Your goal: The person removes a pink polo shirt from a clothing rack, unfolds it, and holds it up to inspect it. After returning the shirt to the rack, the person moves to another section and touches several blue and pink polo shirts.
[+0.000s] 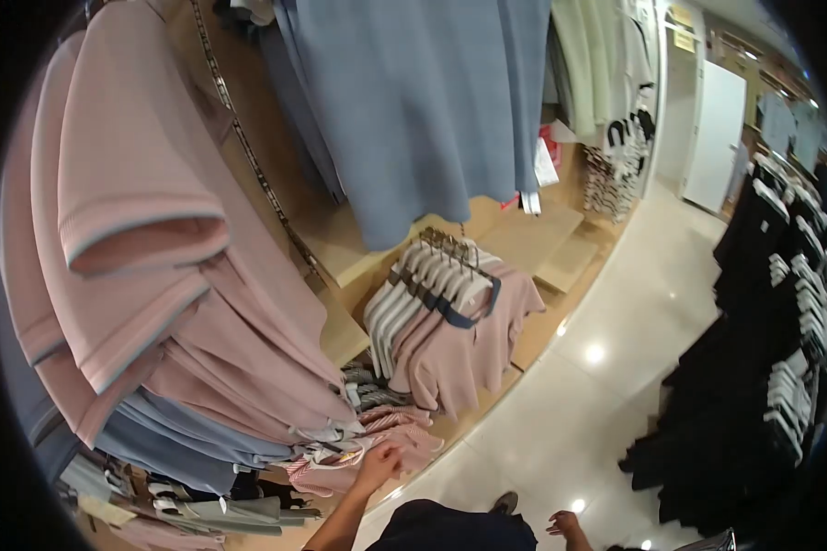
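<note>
My left hand (378, 465) reaches forward to a low rail of hanging tops, and its fingers curl on the edge of a pink striped garment (404, 433). Beside that garment hang grey striped tops (369, 397). My right hand (567, 524) hangs low by my side above the tiled floor, fingers loosely apart and holding nothing. My dark trousers (455, 528) and one shoe (504, 501) show at the bottom edge.
Pink shirts (156, 275) over blue ones (184, 441) hang close on the left. Large blue garments (423, 101) hang overhead. A rail of pink tops on white hangers (450, 303) stands ahead by wooden shelves (560, 248). Black clothes (763, 367) line the right of the glossy floor (606, 367).
</note>
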`<move>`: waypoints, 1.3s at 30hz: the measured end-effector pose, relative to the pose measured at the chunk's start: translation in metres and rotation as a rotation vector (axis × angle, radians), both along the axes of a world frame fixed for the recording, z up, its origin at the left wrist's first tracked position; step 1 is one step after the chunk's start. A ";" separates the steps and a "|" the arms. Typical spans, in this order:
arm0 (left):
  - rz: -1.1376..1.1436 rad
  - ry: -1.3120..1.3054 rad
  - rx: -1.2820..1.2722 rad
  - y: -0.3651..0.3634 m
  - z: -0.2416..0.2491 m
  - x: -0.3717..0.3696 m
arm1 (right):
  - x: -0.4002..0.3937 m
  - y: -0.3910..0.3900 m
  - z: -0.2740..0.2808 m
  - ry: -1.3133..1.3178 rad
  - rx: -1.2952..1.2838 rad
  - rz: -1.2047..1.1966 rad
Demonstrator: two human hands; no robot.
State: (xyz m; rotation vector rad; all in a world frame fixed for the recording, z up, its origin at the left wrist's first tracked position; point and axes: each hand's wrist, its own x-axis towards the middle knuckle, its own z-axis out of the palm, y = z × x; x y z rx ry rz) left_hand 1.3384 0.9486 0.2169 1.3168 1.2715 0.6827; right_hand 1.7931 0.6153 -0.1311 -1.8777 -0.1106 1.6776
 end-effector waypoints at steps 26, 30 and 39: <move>0.451 0.199 1.067 0.242 0.312 0.265 | 0.078 0.663 0.649 -0.451 1.871 -0.055; 0.510 0.349 1.193 0.232 0.310 0.268 | 0.032 0.668 0.677 -0.388 1.791 0.339; 1.579 0.873 1.642 0.079 0.348 0.195 | 0.105 0.690 0.651 -0.212 1.803 0.159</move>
